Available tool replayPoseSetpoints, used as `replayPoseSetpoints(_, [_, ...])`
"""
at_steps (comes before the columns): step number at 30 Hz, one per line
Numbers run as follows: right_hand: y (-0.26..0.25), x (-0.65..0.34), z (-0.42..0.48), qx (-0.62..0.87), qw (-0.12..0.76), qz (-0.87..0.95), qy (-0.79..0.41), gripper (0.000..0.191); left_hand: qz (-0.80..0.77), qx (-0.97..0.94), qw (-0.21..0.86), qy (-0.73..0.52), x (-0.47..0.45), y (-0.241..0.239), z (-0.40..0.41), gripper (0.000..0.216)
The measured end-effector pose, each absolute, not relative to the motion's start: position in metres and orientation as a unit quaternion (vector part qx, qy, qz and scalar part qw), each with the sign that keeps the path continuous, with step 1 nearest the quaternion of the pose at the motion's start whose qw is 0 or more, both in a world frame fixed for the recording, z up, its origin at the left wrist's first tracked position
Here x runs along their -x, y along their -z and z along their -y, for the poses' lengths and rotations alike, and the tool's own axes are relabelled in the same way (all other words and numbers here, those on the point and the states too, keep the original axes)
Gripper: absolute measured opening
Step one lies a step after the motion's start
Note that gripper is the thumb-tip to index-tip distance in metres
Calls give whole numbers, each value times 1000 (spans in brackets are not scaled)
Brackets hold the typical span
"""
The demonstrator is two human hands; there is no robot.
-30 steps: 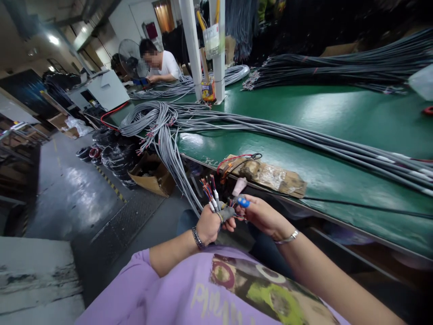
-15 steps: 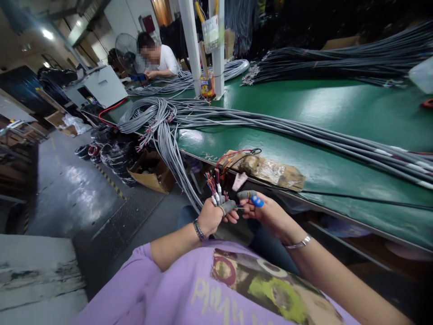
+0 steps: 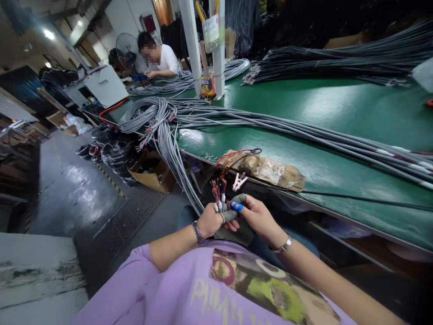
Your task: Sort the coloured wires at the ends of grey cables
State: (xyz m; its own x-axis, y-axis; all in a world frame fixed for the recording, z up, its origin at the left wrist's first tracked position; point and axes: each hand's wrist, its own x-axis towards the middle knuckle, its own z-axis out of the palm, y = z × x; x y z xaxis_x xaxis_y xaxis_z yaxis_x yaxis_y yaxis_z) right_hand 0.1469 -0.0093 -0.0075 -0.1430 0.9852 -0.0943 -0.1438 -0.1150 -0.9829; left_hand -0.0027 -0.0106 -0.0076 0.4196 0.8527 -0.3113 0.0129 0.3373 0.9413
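My left hand [image 3: 214,222] is closed around several grey cable ends [image 3: 219,206], which point upward with white sleeves and fanned-out coloured wires [image 3: 216,190] at their tips. Its thumb wears a grey finger cover. Close beside it, my right hand [image 3: 259,216] pinches at the wires of one cable end by the left thumb; the pinched tips are mostly hidden. Blue tape wraps the right thumb, and a grey cover sits on the index finger. From the bench edge, a long bundle of grey cables [image 3: 176,158] hangs down toward my left hand.
A green bench [image 3: 270,135] carries long grey cables [image 3: 304,131] and dark cables [image 3: 331,63]. At its front edge are a taped wooden block [image 3: 270,171] and a pale pink clip [image 3: 239,181]. A co-worker [image 3: 165,61] sits beyond the white post [image 3: 191,49]. An open carton [image 3: 154,174] stands on the floor.
My right hand has moved left and in against the left hand, its thumb and index finger now together at the wires. The left hand has shifted only slightly. The pink clip has turned.
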Motion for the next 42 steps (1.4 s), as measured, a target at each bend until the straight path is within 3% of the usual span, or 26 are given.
replayPoseSetpoints(7, [14, -154, 9, 458, 486, 346, -659, 42, -467, -418, 668, -402, 0, 1, 8, 46])
replayPoseSetpoints(21, [-1, -148, 1, 449, 404, 480, -636, 42, -482, -468, 642, -370, 3, 8, 10, 41])
replayPoseSetpoints(42, [-4, -140, 9, 480, 454, 483, -575, 32, -459, -471, 648, -382, 3, 16, 9, 43])
